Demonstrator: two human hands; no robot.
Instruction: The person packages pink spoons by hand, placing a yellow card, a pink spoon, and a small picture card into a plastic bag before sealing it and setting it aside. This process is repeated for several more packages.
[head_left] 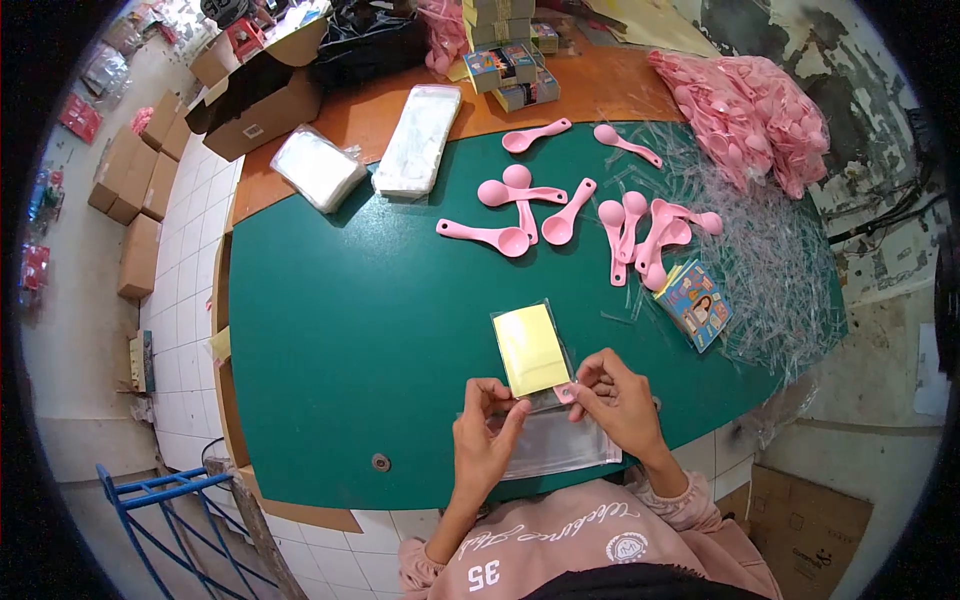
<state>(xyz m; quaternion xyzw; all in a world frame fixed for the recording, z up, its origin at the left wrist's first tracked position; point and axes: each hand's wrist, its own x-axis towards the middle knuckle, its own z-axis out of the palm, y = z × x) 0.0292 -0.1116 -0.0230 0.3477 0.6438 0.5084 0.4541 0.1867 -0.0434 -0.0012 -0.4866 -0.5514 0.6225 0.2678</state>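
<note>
A clear plastic bag (549,308) with a yellow card (532,350) in it lies in front of me on the green table. My left hand (485,435) is closed, pinching the bag's near edge at its left corner. At the right corner, the closed fingers of my right hand (620,403) grip the handle end of a pink measuring spoon (566,393), its hole showing. The rest of that spoon is hidden around the card. More clear plastic (560,448) lies under my hands near the table's front edge.
Loose pink spoons (570,212) lie across the far middle. Right of them are printed cards (697,305) and a heap of clear plastic strips (770,265). Stacks of clear bags (418,140), card bundles (500,68) and a bag of pink spoons (745,115) stand at the back.
</note>
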